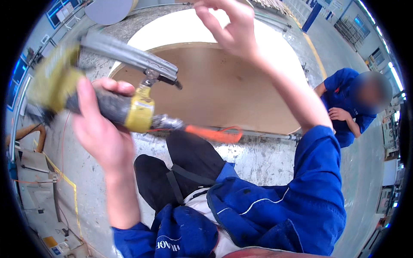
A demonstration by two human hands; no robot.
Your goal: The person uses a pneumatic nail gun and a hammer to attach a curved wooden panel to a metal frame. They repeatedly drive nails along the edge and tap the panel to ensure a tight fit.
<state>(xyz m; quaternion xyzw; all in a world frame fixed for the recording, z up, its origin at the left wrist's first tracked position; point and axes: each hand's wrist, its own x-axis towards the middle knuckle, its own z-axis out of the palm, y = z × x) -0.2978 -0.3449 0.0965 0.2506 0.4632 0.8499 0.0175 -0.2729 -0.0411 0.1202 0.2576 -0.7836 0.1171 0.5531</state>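
Note:
My left hand (101, 129) is closed round the dark grip of a yellow pneumatic nail gun (142, 109), raised at the left and blurred by motion. Its long grey magazine (129, 53) points toward the middle, and an orange air hose (213, 134) runs from the end of its handle. My right hand (234, 32) is raised over the far part of a large rounded workpiece, with a brown board (215, 90) inside a white curved edge (150, 32). Its thumb and fingers are loosely bent and apart, with nothing visible between them; some fingertips reach the picture's top edge.
A co-worker in blue (344, 103) is at the right, close to the workpiece. A metal pipe (275, 135) lies along its near edge, by my knees. A round grey panel (107, 10) stands at the far left. Boards (34, 161) and a thin red hose lie left.

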